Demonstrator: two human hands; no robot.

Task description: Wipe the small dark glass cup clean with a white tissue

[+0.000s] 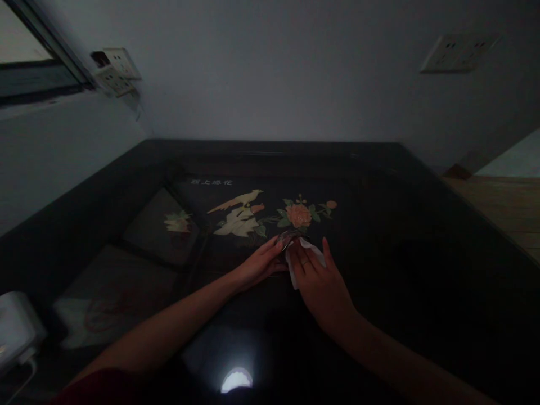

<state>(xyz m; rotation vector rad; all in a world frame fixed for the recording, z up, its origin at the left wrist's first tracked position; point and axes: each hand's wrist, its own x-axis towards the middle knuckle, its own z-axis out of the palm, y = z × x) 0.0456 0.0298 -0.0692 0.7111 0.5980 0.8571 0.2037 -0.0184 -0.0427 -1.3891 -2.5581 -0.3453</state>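
Observation:
My left hand (262, 264) is closed around the left side of a small, dark, shiny object (287, 238), perhaps glass; its kind is hard to make out in the dim light. A white tissue (316, 253) lies under the fingers of my right hand (324, 289), which press it against the object's near right side. The right thumb or outer finger stands away from the others. Both hands are over the glossy dark tabletop (379, 253), just below its picture of a bird (244, 199) and an orange flower (298, 215). Part of the object is hidden by fingers and tissue.
A white boxy device (19, 326) with a cable sits at the left edge. Wall sockets (118, 70) are near the window (37, 79), and more sockets (459, 52) are at the upper right. The tabletop's far edge meets the wall. A lamp's reflection shines near the front.

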